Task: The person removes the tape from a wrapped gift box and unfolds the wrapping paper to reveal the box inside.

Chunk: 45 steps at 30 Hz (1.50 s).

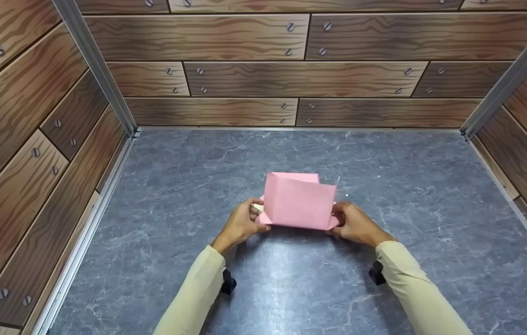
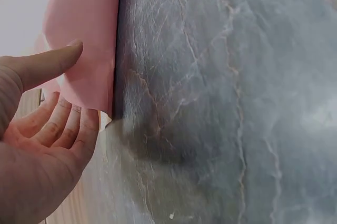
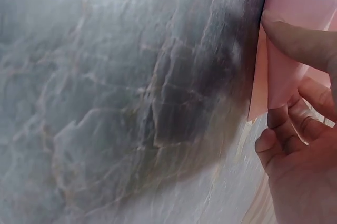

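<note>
A pink folded paper (image 1: pixel 303 204) stands box-like in the middle of the work surface, with a front wall and a back wall upright and flaps sticking out at both ends. My left hand (image 1: pixel 242 222) holds its left end. In the left wrist view the thumb (image 2: pixel 58 63) lies on the pink face, while the other fingers reach behind the flap. At the right end, my right hand (image 1: pixel 358 225) pinches the flap between thumb and fingers. The right wrist view shows the thumb (image 3: pixel 297 39) against the paper's lower edge, with fingertips behind the flap.
Grey marbled flooring (image 1: pixel 189 177) lies under the paper. Wood-patterned panels (image 1: pixel 244 79) rise at the back and both sides, with metal strips along the corners. Pale sleeves (image 1: pixel 198 284) cover both forearms, and a small dark device (image 1: pixel 229 282) sits at the left wrist.
</note>
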Available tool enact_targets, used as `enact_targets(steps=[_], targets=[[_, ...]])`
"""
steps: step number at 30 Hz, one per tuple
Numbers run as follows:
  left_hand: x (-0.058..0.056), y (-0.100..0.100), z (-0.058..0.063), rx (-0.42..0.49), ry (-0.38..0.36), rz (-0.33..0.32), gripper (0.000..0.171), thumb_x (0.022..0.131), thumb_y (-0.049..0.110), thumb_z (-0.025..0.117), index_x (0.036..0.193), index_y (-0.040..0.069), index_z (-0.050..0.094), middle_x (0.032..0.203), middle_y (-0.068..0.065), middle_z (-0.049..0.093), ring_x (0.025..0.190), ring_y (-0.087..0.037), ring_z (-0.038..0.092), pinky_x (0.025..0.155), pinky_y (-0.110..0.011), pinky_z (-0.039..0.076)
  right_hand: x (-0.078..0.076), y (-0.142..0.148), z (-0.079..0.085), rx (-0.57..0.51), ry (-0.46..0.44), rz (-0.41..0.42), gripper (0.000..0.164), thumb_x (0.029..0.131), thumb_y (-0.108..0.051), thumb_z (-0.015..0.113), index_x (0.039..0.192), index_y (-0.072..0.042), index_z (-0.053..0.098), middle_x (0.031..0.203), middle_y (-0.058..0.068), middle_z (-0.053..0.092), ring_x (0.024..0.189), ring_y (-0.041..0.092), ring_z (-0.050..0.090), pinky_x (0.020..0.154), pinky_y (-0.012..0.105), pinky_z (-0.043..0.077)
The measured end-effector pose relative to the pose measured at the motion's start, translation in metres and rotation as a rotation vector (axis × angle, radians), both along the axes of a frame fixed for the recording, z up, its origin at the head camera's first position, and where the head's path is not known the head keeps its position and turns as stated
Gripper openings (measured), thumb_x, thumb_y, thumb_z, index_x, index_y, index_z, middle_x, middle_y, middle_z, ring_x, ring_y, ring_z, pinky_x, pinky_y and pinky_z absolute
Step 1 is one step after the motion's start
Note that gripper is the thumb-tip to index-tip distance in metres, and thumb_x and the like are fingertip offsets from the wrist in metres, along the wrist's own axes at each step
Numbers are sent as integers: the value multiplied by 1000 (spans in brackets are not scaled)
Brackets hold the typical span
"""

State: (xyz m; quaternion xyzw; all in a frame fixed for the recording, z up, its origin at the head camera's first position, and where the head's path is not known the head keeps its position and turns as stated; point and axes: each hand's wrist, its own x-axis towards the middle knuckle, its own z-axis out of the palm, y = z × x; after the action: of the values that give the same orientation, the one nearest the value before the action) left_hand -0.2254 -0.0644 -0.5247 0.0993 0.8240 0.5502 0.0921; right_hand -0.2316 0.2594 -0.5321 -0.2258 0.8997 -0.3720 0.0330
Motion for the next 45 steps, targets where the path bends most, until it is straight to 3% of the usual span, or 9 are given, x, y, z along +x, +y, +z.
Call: enact_targets(steps=[6, 11, 15, 21, 25, 30, 35, 40, 45], targets=[[6, -5, -1, 15, 66, -20, 62, 70, -13, 85, 125, -5, 59, 92, -12, 66, 84, -22, 66, 76, -31, 58, 7, 3, 0, -72, -74, -11, 38, 76, 1, 84, 110, 7, 68, 102, 12, 67, 86, 15, 63, 79, 25, 53], [11, -12, -2, 42, 106, -67, 45, 72, -17, 80, 113, -5, 66, 91, -13, 69, 83, -23, 69, 78, -31, 60, 12, 5, 1, -111, -93, 5, 42, 77, 3, 83, 115, 8, 66, 103, 13, 69, 89, 18, 65, 81, 30, 56], [15, -18, -4, -24, 144, -110, 32, 73, -19, 73, 100, -3, 70, 86, -6, 69, 79, -14, 65, 74, -27, 58, 17, 7, 1, -65, -29, 12, 42, 78, 1, 84, 115, 7, 65, 106, 15, 70, 93, 24, 68, 86, 40, 57], [23, -25, -6, -104, 191, -210, 17, 80, -15, 68, 90, -3, 73, 85, -8, 72, 79, -19, 67, 76, -32, 59, 23, 11, -1, 28, 63, 9, 23, 73, 2, 81, 89, -9, 68, 92, -1, 64, 89, 18, 59, 84, 39, 52], [28, -27, -6, -198, 195, -258, 19, 84, -14, 66, 88, 2, 77, 87, -5, 73, 81, -14, 66, 78, -30, 58, 27, 15, -2, 1, 82, 58, 22, 71, 5, 77, 83, -11, 69, 86, -4, 63, 82, 15, 58, 75, 33, 52], [33, -27, -1, -327, 224, -308, 27, 88, -13, 60, 90, 5, 80, 89, -2, 75, 89, -14, 68, 83, -32, 58, 32, 19, -3, 22, 131, 103, 31, 73, 19, 69, 83, -11, 71, 87, -2, 66, 84, 19, 61, 79, 37, 51], [38, -25, 4, -372, 208, -339, 27, 88, -8, 57, 95, 4, 80, 92, -3, 76, 88, -13, 67, 80, -30, 57, 37, 21, 0, 64, 132, 118, 40, 74, 24, 55, 80, -10, 75, 87, -2, 67, 84, 19, 61, 78, 37, 53], [39, -20, 4, -413, 154, -359, 15, 93, 10, 70, 104, 6, 79, 93, 0, 74, 84, -9, 64, 78, -26, 55, 41, 21, 4, 101, 46, 86, 30, 86, 12, 53, 88, -8, 75, 92, -2, 68, 90, 20, 64, 83, 42, 54], [39, -13, 0, -472, 155, -378, 32, 82, 29, 87, 104, 9, 77, 91, 2, 70, 86, -12, 64, 82, -29, 54, 44, 19, 3, 161, 0, 62, 13, 93, -20, 71, 97, -7, 73, 92, -1, 66, 88, 18, 61, 81, 40, 54]])
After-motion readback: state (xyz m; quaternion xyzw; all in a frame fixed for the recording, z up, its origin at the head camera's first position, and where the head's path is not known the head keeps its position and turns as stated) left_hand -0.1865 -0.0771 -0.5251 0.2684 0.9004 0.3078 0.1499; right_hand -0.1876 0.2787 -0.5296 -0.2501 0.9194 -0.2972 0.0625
